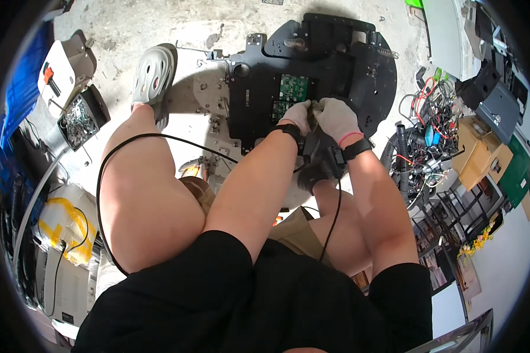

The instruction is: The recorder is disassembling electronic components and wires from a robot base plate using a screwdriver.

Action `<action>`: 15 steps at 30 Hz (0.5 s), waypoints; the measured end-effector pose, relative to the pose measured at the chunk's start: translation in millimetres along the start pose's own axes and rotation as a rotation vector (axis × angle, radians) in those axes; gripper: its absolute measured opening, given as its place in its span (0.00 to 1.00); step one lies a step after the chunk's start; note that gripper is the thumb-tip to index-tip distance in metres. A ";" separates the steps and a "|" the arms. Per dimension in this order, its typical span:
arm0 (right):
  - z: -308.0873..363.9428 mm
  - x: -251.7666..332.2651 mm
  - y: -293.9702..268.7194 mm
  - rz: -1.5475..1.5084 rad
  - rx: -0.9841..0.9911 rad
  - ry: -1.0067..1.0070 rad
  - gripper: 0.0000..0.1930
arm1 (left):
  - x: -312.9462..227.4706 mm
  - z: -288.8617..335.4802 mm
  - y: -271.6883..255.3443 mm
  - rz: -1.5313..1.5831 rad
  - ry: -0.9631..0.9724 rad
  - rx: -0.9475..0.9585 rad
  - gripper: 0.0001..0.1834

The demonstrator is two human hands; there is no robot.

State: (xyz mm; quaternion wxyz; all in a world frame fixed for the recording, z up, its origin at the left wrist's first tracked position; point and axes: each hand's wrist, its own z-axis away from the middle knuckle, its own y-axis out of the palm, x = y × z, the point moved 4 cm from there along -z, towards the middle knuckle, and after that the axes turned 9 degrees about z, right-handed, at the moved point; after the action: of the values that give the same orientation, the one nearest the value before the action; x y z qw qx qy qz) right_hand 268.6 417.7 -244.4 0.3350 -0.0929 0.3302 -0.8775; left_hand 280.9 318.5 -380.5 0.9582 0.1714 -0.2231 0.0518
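Note:
A large black machine base with a rounded right end lies on the ground before me. Green circuit boards sit in a recess near its middle. Just right of the boards, my left hand and my right hand, both in white gloves, meet with fingers closed. Between their fingertips is something small and brownish-grey, too small and covered to name. Each wrist wears a black strap, and a black cable hangs from the right one. A coil spring is at the base's right edge.
On the right lies a tangled heap of wires and hoses beside a cardboard box. Left, a container of screws stands near a white plastic part. A black cable loops over my left leg. Small hardware lies scattered beside the base.

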 end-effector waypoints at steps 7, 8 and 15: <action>6.0 26.7 -11.9 0.042 -0.116 -0.171 0.16 | -8.9 -13.2 -18.6 -0.044 -0.026 0.049 0.15; 6.2 25.2 -11.9 0.006 -0.015 -0.051 0.18 | -6.8 -11.0 -18.8 -0.042 -0.027 0.048 0.15; -7.9 -11.5 38.6 -0.328 0.270 0.034 0.29 | -3.3 -14.1 -18.2 0.084 -0.042 0.051 0.17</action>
State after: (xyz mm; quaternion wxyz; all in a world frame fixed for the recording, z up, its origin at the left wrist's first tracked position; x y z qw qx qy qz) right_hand 294.6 407.7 -274.5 0.1916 -0.0847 0.1956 -0.9580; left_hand 287.0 306.3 -399.5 0.9457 0.1873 -0.2486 0.0940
